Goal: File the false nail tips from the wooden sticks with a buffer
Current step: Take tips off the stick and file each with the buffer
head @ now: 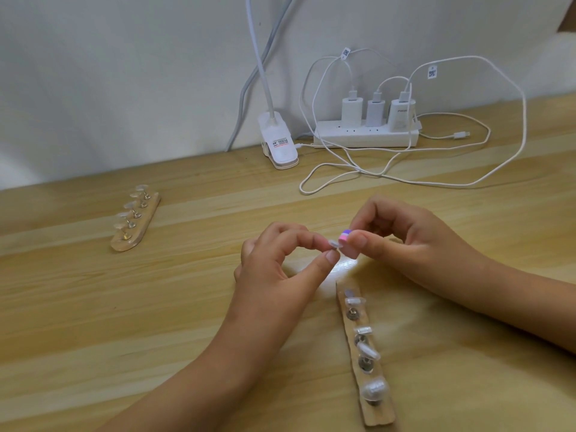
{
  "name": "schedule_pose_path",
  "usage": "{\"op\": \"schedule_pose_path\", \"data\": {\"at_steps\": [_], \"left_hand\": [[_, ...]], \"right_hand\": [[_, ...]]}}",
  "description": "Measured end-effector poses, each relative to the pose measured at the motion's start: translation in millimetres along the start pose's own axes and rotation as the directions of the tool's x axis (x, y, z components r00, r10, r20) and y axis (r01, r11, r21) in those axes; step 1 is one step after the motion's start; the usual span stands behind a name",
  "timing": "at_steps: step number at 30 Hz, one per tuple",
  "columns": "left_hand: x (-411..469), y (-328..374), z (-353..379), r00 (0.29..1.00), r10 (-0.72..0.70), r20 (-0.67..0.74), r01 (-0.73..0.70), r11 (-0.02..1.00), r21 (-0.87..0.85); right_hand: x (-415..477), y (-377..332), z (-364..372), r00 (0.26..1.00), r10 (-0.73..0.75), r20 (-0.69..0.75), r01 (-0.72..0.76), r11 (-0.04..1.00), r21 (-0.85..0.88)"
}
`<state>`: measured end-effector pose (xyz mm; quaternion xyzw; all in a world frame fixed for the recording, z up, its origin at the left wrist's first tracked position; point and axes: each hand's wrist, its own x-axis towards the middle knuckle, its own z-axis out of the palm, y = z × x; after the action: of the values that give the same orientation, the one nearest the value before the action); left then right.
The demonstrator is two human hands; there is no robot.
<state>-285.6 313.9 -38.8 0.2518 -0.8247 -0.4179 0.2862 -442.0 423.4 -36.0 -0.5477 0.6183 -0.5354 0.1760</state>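
Note:
My left hand (280, 263) pinches a clear false nail tip (334, 244) between thumb and forefinger above the table. My right hand (402, 241) grips a small buffer block (344, 236) with pink and purple layers, its end touching the nail tip. Just below my hands lies a wooden stick (375, 410) holding several clear nail tips on metal pins. A second wooden stick (137, 222) with several nail tips lies far to the left.
A wooden table (124, 322) carries everything. At the back by the wall stand a white clip lamp base (280, 145) and a white power strip (364, 137) with three chargers; their white cables (389, 176) loop over the table behind my hands.

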Motion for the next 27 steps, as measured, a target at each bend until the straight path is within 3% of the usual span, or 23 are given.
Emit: {"op": "schedule_pose_path", "data": {"at_steps": [18, 24, 27], "left_hand": [[0.0, -0.1, 0.2, 1.000, 0.011, -0.003, -0.011, 1.000, -0.002], [-1.5, 1.6, -0.3, 1.000, 0.021, 0.000, -0.021, 0.999, -0.043], [-1.9, 1.7, -0.5, 0.999, 0.039, 0.006, -0.039, 0.999, -0.023]], "right_hand": [[-1.8, 0.3, -0.6, 0.999, 0.012, 0.034, -0.011, 0.999, -0.036], [-0.4, -0.7, -2.4, 1.000, -0.001, -0.029, 0.004, 0.994, 0.108], [1.5, 0.6, -0.5, 1.000, 0.017, -0.001, -0.017, 0.999, 0.041]]}}
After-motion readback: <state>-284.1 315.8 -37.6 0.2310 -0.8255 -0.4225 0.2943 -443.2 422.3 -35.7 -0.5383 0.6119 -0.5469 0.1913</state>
